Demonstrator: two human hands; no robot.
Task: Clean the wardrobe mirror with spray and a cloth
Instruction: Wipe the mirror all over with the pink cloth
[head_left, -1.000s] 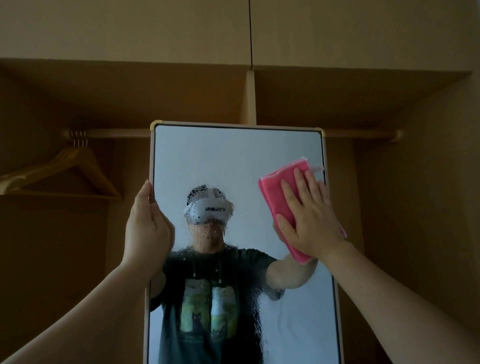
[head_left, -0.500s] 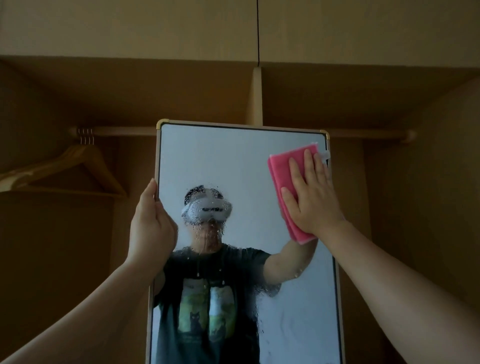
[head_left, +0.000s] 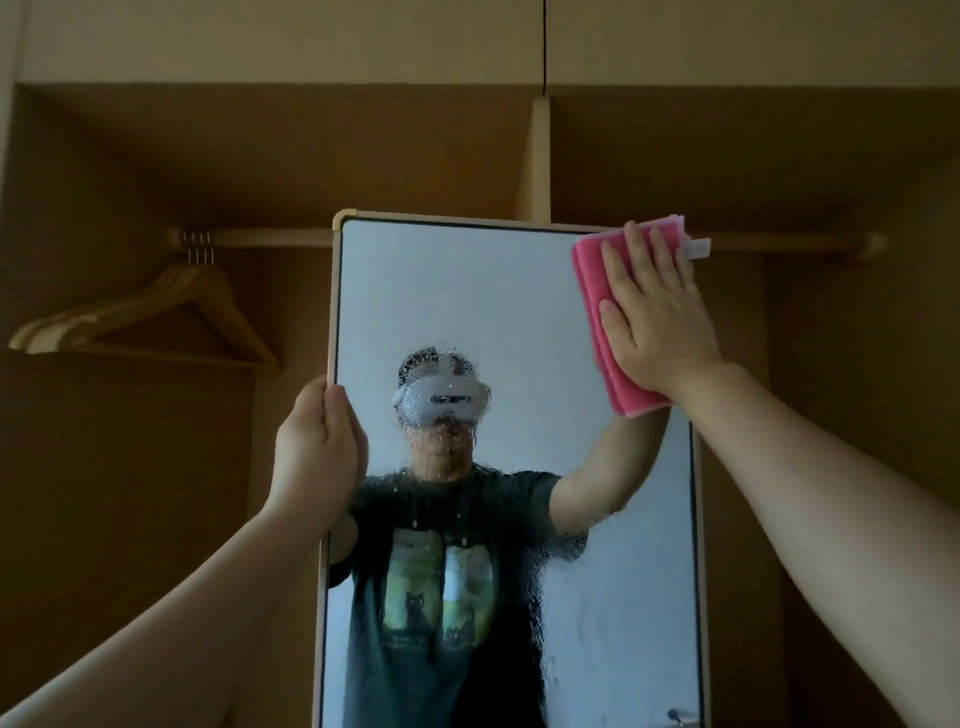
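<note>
left hand (head_left: 317, 447) grips the left edge of the mirror (head_left: 467, 291), thumb on the glass side, fingers curled round the frame. right hand (head_left: 657, 317) lies flat with fingers straight, holding nothing by grip, only pressing a folded pink cloth (head_left: 589, 291) onto the glass at the top right corner, where the cloth overlaps the frame. spray droplets (head_left: 537, 587) sit in a band across the middle of the glass and run in streaks lower down; the top strip looks mostly dry. judgement: the step in hand is the wiping pass, begun at the top. to do it well, hold even palm pressure, draw the cloth along the top edge toward the left corner, then work down in overlapping rows so the runs are caught before they dry. the left grip should brace against the push so the panel does not swing. the thumb on the glass will likely leave a print, so wipe that spot last. behind: wooden hangers (head_left: 197, 283) on the rail (head_left: 260, 238), dim wardrobe interior.
</note>
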